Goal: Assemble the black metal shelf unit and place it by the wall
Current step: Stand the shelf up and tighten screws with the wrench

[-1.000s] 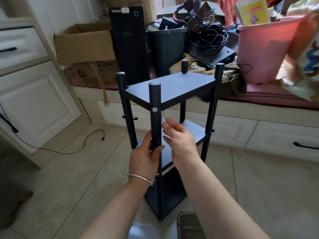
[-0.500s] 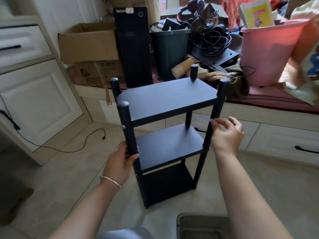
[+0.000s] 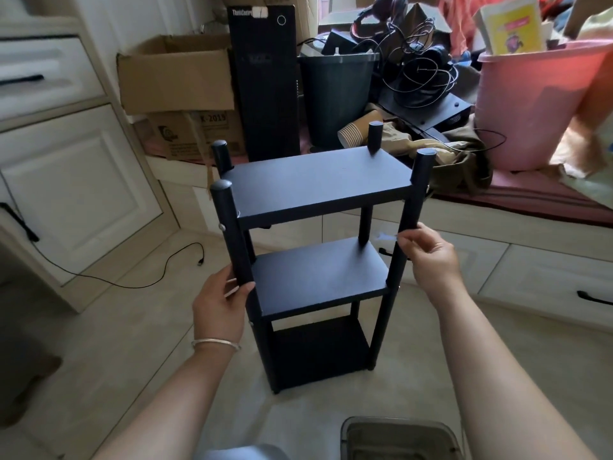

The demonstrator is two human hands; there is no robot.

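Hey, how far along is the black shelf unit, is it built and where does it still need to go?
Built, it seems: the shelf unit stands upright on the tiled floor, three boards on four posts. In hand: the left hand grips the near left post, and the right hand pinches something small and pale beside the near right post. Left: placing it by the wall.

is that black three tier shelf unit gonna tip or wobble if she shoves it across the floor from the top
Probably tippy: the black three-tier shelf unit looks tall and narrow on thin legs, so a high push may tilt it. It seems light, since the left hand grips just one post. The beige tiled floor looks smooth, so a low push should slide it.
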